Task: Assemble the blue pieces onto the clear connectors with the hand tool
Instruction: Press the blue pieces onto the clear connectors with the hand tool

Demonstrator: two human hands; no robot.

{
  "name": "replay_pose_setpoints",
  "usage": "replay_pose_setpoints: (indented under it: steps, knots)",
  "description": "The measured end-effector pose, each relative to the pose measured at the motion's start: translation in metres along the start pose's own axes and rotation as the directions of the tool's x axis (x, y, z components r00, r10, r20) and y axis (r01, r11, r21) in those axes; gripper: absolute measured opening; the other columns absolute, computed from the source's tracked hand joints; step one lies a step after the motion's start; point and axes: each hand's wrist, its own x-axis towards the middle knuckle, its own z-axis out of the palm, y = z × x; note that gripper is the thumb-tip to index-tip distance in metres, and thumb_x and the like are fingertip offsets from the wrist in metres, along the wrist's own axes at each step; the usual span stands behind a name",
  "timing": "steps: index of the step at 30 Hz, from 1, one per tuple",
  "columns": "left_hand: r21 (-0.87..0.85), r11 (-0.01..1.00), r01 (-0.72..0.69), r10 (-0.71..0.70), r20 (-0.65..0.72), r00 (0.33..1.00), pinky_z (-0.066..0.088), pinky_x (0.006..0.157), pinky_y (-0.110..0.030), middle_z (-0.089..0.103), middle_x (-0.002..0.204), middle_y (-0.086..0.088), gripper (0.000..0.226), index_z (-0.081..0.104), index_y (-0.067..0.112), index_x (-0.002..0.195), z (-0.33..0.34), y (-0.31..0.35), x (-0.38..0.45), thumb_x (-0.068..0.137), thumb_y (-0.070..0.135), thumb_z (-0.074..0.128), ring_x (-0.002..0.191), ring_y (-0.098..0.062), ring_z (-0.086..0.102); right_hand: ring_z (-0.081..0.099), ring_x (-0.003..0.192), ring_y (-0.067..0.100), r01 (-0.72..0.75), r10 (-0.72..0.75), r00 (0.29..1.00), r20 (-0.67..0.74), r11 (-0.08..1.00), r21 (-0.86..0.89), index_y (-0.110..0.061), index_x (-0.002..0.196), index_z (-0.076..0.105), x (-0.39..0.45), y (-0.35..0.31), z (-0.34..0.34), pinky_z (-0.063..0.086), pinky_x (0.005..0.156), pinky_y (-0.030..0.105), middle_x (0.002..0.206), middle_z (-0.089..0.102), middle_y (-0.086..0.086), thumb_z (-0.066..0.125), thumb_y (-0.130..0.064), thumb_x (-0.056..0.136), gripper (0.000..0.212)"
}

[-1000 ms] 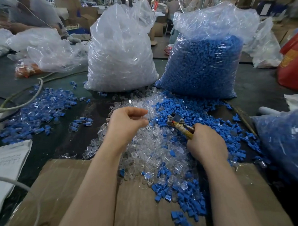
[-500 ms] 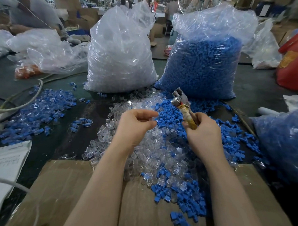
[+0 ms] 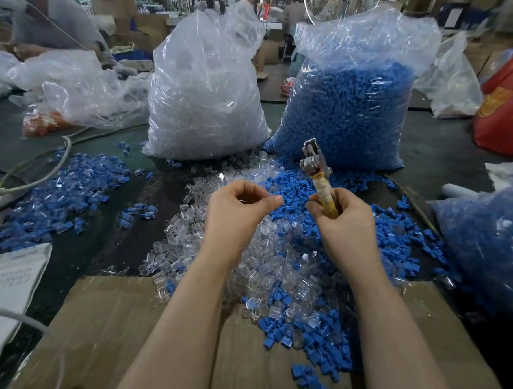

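Two hands are working above the counter (image 3: 445, 149): the right hand (image 3: 346, 224) is gripping one hand tool (image 3: 319, 179) upright, fingers curled around its handle; the left hand (image 3: 237, 211) is pinching something small, possibly a clear connector. Loose blue pieces (image 3: 297, 184) and clear connectors (image 3: 275, 262) are lying beneath; two full bags, one clear (image 3: 207, 83) and one blue (image 3: 347, 110), are standing far.

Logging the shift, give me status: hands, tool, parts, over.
Right hand grips hand tool, head up. Left hand curled, fingers pinched; contents unclear. Loose clear connectors and blue pieces piled below. Nothing blocking.
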Motion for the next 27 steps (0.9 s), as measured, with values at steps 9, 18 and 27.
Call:
replay_pose_setpoints:
  steps: [9, 18, 27]
  knots:
    - [-0.2, 0.975, 0.1, -0.087, 0.073, 0.993, 0.054, 0.059, -0.019, 0.072, 0.068, -0.007, 0.009, 0.067, 0.006, 0.081, 0.007, 0.006, -0.006, 0.081, 0.002, 0.074, 0.064, -0.014, 0.071, 0.04, 0.054, 0.008, 0.065, -0.068, 0.998, 0.01, 0.985, 0.161, -0.014, 0.086, 0.062, -0.005, -0.01, 0.004, 0.037, 0.051, 0.024, 0.063, 0.053, 0.005, 0.07, -0.026, 0.089, 0.016]
    - [-0.316, 0.931, 0.184, -0.145, 0.143, 0.979, 0.055, 0.058, -0.021, 0.075, 0.075, -0.012, 0.008, 0.065, 0.005, 0.081, 0.015, 0.009, -0.01, 0.083, -0.001, 0.07, 0.071, -0.019, 0.074, 0.055, 0.063, 0.015, 0.135, -0.136, 0.991, -0.01, 0.971, 0.195, -0.018, 0.086, 0.062, -0.009, -0.016, 0.007, 0.047, 0.06, 0.03, 0.073, 0.063, 0.0, 0.07, -0.022, 0.09, 0.01]
    - [-0.281, 0.959, 0.047, -0.021, 0.094, 0.995, 0.058, 0.065, -0.024, 0.073, 0.069, -0.004, 0.013, 0.065, 0.006, 0.078, 0.022, 0.01, -0.014, 0.083, -0.003, 0.072, 0.07, -0.016, 0.073, 0.059, 0.066, 0.018, 0.107, -0.097, 0.994, -0.057, 0.969, 0.223, -0.02, 0.083, 0.062, -0.01, -0.015, 0.011, 0.049, 0.058, 0.029, 0.073, 0.065, -0.001, 0.069, -0.021, 0.09, 0.01]
